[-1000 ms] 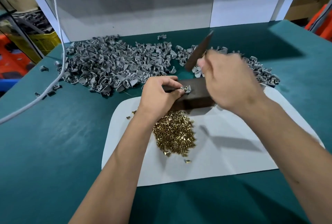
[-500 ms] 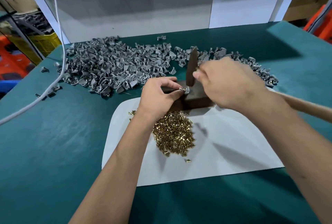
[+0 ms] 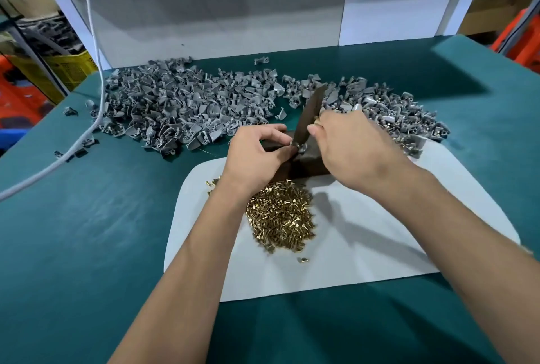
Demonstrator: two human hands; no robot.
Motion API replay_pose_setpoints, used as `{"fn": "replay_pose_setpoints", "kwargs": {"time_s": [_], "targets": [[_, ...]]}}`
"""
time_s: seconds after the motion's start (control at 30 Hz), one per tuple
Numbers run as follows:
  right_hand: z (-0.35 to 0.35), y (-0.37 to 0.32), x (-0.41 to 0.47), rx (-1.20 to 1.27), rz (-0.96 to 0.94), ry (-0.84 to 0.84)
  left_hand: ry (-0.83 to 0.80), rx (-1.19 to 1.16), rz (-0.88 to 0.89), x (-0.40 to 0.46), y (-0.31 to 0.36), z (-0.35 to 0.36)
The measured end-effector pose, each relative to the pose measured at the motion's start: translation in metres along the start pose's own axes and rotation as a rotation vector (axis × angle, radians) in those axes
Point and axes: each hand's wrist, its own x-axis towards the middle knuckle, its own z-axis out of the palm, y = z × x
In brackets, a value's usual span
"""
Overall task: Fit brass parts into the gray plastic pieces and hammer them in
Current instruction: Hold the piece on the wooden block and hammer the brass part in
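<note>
Hammer (image 3: 309, 118) lower than before; tilted

Two bare forearms entering from the bottom edge, no sleeves showing, left hand (image 3: 257, 156) and right hand (image 3: 350, 150) wearing no gloves, no rings or watch showing, short trimmed nails, thumbnail showing on the right

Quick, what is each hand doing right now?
Left hand: pinches a gray plastic piece on the dark block.
Right hand: grips the hammer.
</note>
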Motion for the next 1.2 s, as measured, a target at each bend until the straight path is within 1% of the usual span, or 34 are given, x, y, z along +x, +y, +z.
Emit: {"fn": "replay_pose_setpoints", "kwargs": {"time_s": [0.03,0.07,0.1,0.13,0.17,0.2,0.23,0.3,0.33,0.37,0.4,0.47,0.5,0.53,0.6,0.63,0.67,0.73,0.8,0.83,0.87,0.93,0.97,1.03,1.1,1.13,1.2], "targets": [[-0.002,0.003,0.002,-0.038,0.013,-0.044,-0.002,0.003,0.000,0.000,0.000,0.000],[-0.005,0.007,0.005,-0.069,0.007,-0.036,-0.002,0.007,-0.002,0.000,0.000,0.000],[-0.008,0.009,0.007,-0.097,0.000,0.013,-0.006,0.013,0.000,0.000,0.000,0.000],[-0.010,0.009,0.007,-0.097,-0.007,0.103,-0.010,0.017,0.006,0.000,-0.001,-0.001],[-0.010,0.007,0.005,-0.054,-0.015,0.198,-0.012,0.020,0.014,0.000,-0.001,-0.001],[-0.007,0.005,0.003,-0.008,-0.022,0.235,-0.009,0.017,0.018,0.000,-0.002,-0.001],[-0.003,0.002,0.001,0.015,-0.025,0.194,-0.005,0.006,0.013,0.000,-0.001,-0.001],[-0.001,-0.001,-0.001,-0.013,-0.002,0.008,0.000,-0.009,-0.004,-0.001,0.000,-0.001],[-0.005,0.001,0.001,-0.055,-0.007,-0.037,0.000,-0.004,-0.007,-0.001,0.001,0.000],[-0.011,0.003,0.005,-0.089,-0.016,-0.043,-0.001,0.000,-0.010,-0.001,0.002,0.000],[-0.016,0.004,0.006,-0.112,-0.022,-0.011,-0.007,0.004,-0.010,-0.002,0.003,0.000],[-0.017,0.004,0.005,-0.058,-0.062,0.206,-0.015,0.015,0.003,-0.001,0.002,-0.002],[-0.014,0.003,0.004,-0.036,-0.077,0.279,-0.013,0.022,0.008,-0.001,0.001,-0.003],[-0.009,0.002,0.003,-0.057,-0.089,0.244,-0.010,0.024,0.010,-0.002,0.001,-0.003],[-0.001,0.004,0.001,-0.156,-0.088,-0.015,-0.004,0.012,0.001,-0.003,0.003,-0.002],[-0.001,0.008,0.002,-0.185,-0.071,-0.095,-0.002,0.009,-0.007,-0.003,0.004,-0.001],[-0.006,0.010,0.004,-0.192,-0.048,-0.112,0.003,0.010,-0.011,-0.003,0.004,-0.001],[-0.017,0.013,0.006,-0.158,-0.030,-0.018,-0.009,0.017,-0.001,-0.002,0.003,-0.001],[-0.020,0.010,0.005,-0.043,-0.025,0.209,-0.022,0.030,0.019,-0.002,0.002,-0.003],[-0.018,0.007,0.004,0.000,-0.034,0.287,-0.021,0.037,0.024,-0.002,0.002,-0.003],[-0.014,0.005,0.005,-0.015,-0.052,0.256,-0.020,0.036,0.027,-0.002,0.002,-0.003],[-0.003,0.002,0.005,-0.098,-0.062,0.024,-0.018,0.018,0.017,-0.002,0.003,-0.002],[-0.001,0.005,0.006,-0.089,-0.045,-0.043,-0.019,0.016,0.010,-0.002,0.003,-0.001],[-0.005,0.014,0.008,-0.085,-0.042,-0.040,-0.013,0.014,-0.002,-0.001,0.003,-0.001],[-0.012,0.027,0.009,-0.070,-0.092,-0.032,-0.014,0.017,-0.003,-0.002,0.002,-0.002],[-0.016,0.034,0.008,-0.028,-0.124,-0.060,-0.014,0.019,0.001,-0.001,0.002,-0.002],[-0.025,0.047,0.004,0.070,-0.175,-0.191,-0.005,0.004,0.000,-0.001,0.001,-0.001]]}}
